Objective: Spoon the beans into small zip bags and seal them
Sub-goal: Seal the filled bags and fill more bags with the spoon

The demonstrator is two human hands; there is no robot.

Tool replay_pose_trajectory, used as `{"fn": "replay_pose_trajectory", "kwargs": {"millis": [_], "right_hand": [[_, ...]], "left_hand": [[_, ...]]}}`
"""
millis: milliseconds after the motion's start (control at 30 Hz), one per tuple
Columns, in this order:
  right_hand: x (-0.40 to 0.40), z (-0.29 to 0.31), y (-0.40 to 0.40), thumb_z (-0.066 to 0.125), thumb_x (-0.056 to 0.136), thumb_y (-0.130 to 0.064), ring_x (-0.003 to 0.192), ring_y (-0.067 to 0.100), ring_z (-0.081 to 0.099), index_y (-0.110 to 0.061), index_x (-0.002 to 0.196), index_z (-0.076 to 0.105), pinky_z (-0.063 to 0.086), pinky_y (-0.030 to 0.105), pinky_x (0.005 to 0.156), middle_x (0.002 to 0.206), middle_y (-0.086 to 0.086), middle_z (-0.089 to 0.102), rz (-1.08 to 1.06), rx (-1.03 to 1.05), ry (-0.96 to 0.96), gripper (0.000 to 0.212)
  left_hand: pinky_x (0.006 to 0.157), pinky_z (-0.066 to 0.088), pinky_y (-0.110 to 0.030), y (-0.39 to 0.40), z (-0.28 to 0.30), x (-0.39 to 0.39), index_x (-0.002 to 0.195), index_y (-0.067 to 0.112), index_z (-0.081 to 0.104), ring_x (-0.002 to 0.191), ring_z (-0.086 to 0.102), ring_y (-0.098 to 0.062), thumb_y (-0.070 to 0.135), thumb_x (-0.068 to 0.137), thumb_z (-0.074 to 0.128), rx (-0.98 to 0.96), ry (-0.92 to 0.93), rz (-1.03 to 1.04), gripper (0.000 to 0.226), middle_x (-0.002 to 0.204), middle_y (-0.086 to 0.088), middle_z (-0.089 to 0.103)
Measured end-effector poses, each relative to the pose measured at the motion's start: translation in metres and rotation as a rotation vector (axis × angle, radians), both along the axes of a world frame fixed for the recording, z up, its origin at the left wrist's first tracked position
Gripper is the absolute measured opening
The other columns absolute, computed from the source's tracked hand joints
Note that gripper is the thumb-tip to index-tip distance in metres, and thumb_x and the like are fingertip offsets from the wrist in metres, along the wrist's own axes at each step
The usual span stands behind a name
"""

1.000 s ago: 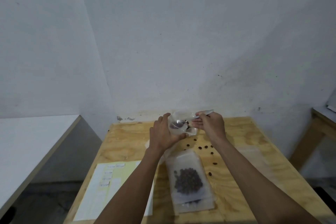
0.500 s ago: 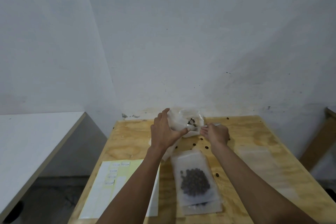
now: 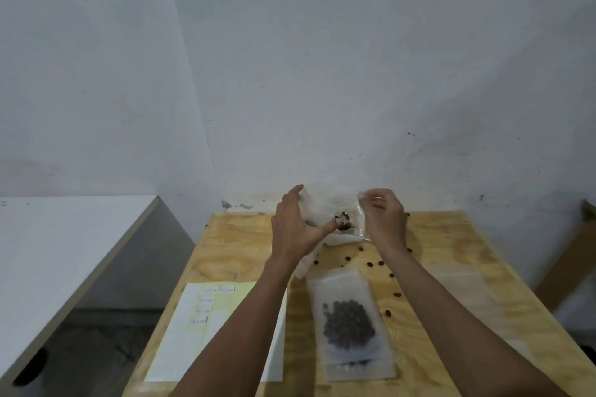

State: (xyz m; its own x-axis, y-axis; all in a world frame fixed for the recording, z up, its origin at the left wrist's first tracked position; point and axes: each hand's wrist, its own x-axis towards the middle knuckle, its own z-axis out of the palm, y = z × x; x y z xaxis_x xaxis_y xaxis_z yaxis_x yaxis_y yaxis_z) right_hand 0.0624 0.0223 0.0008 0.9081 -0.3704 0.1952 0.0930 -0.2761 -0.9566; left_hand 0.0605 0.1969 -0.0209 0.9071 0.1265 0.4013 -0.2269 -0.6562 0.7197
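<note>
Clear zip bag (image 3: 332, 213) with few beans (image 3: 344, 223) held up at table's (image 3: 245, 255) 12 o'clock: left hand (image 3: 295, 229) gripping left side, right hand (image 3: 383, 219) pinching right top corner. Filled bag (image 3: 350, 322) flat at 6 o'clock.

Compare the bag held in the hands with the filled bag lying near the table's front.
The held bag is up off the table, gripped by the left hand and right hand; the filled bag lies flat, untouched. The held bag shows few beans, the filled bag a dense pile. Both are clear plastic.
</note>
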Motion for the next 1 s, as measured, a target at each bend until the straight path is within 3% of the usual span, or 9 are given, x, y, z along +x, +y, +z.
{"fn": "replay_pose_trajectory", "kwargs": {"millis": [133, 267, 333, 433, 533, 633, 733, 833, 1000], "right_hand": [[-0.017, 0.035, 0.011, 0.078, 0.089, -0.029, 0.072, 0.022, 0.074, -0.020, 0.091, 0.066, 0.061, 0.037, 0.065, 0.080, 0.006, 0.075, 0.382, 0.021, -0.044, 0.015], [-0.026, 0.047, 0.016, 0.080, 0.086, -0.014, 0.065, 0.025, 0.072, -0.019, 0.089, 0.063, 0.062, 0.046, 0.064, 0.079, 0.006, 0.075, 0.387, -0.060, -0.053, 0.018], [-0.028, 0.051, 0.015, 0.076, 0.088, -0.010, 0.063, 0.022, 0.071, -0.020, 0.087, 0.063, 0.060, 0.046, 0.065, 0.075, 0.005, 0.074, 0.320, -0.077, -0.071, 0.016], [-0.031, 0.056, 0.013, 0.070, 0.092, -0.008, 0.064, 0.017, 0.067, -0.022, 0.090, 0.064, 0.054, 0.032, 0.056, 0.076, 0.003, 0.074, 0.190, -0.111, -0.133, 0.016], [-0.037, 0.059, 0.013, 0.067, 0.093, -0.006, 0.068, 0.018, 0.066, -0.023, 0.095, 0.064, 0.046, 0.017, 0.054, 0.079, 0.005, 0.073, 0.145, -0.103, -0.187, 0.018], [-0.040, 0.061, 0.013, 0.069, 0.092, -0.011, 0.075, 0.018, 0.065, -0.025, 0.089, 0.069, 0.051, 0.027, 0.066, 0.083, 0.001, 0.070, 0.194, -0.039, -0.176, 0.014], [-0.044, 0.061, 0.013, 0.075, 0.086, -0.016, 0.079, 0.023, 0.063, -0.029, 0.086, 0.074, 0.054, 0.037, 0.072, 0.084, -0.001, 0.069, 0.288, 0.025, -0.121, 0.013], [-0.048, 0.061, 0.015, 0.078, 0.084, -0.016, 0.091, 0.028, 0.068, -0.028, 0.084, 0.076, 0.057, 0.037, 0.073, 0.093, 0.005, 0.073, 0.309, 0.032, -0.099, 0.012], [-0.053, 0.063, 0.021, 0.080, 0.083, -0.016, 0.090, 0.019, 0.069, -0.023, 0.085, 0.078, 0.056, 0.032, 0.073, 0.092, 0.001, 0.075, 0.313, 0.088, -0.099, 0.008]], "left_hand": [[0.103, 0.047, -0.044, -0.005, 0.012, -0.007, 0.150, 0.022, 0.034, 0.128, 0.048, -0.016, 0.076, 0.064, 0.076, -0.070, -0.055, -0.005, 0.110, 0.145, 0.003, 0.048], [0.099, 0.049, -0.044, -0.007, 0.025, -0.014, 0.148, 0.022, 0.035, 0.124, 0.050, -0.015, 0.067, 0.065, 0.080, -0.116, -0.058, -0.026, 0.105, 0.140, 0.004, 0.050], [0.090, 0.052, -0.032, -0.004, 0.032, -0.019, 0.146, 0.026, 0.037, 0.114, 0.055, -0.009, 0.063, 0.063, 0.087, -0.209, -0.036, -0.088, 0.105, 0.130, 0.007, 0.053], [0.072, 0.052, -0.020, 0.000, 0.043, -0.030, 0.137, 0.032, 0.040, 0.093, 0.064, -0.009, 0.046, 0.075, 0.087, -0.342, -0.081, -0.144, 0.079, 0.114, 0.006, 0.061], [0.061, 0.054, -0.028, 0.001, 0.053, -0.036, 0.113, 0.028, 0.049, 0.076, 0.067, -0.015, 0.027, 0.089, 0.076, -0.400, -0.154, -0.163, 0.036, 0.099, -0.001, 0.068], [0.053, 0.047, -0.031, 0.002, 0.063, -0.037, 0.094, 0.013, 0.059, 0.062, 0.063, -0.020, 0.013, 0.092, 0.072, -0.452, -0.123, -0.264, 0.013, 0.081, -0.009, 0.065], [0.053, 0.047, -0.028, 0.001, 0.071, -0.041, 0.091, 0.006, 0.066, 0.063, 0.065, -0.018, 0.003, 0.090, 0.069, -0.526, -0.051, -0.283, 0.004, 0.084, -0.008, 0.066], [0.056, 0.048, -0.028, -0.002, 0.072, -0.045, 0.092, 0.006, 0.069, 0.068, 0.067, -0.017, 0.001, 0.088, 0.069, -0.563, -0.039, -0.282, 0.007, 0.086, -0.008, 0.068], [0.068, 0.056, -0.033, -0.005, 0.071, -0.048, 0.093, 0.000, 0.068, 0.076, 0.066, -0.019, 0.003, 0.085, 0.077, -0.687, -0.064, -0.283, 0.012, 0.082, -0.006, 0.069]]}}
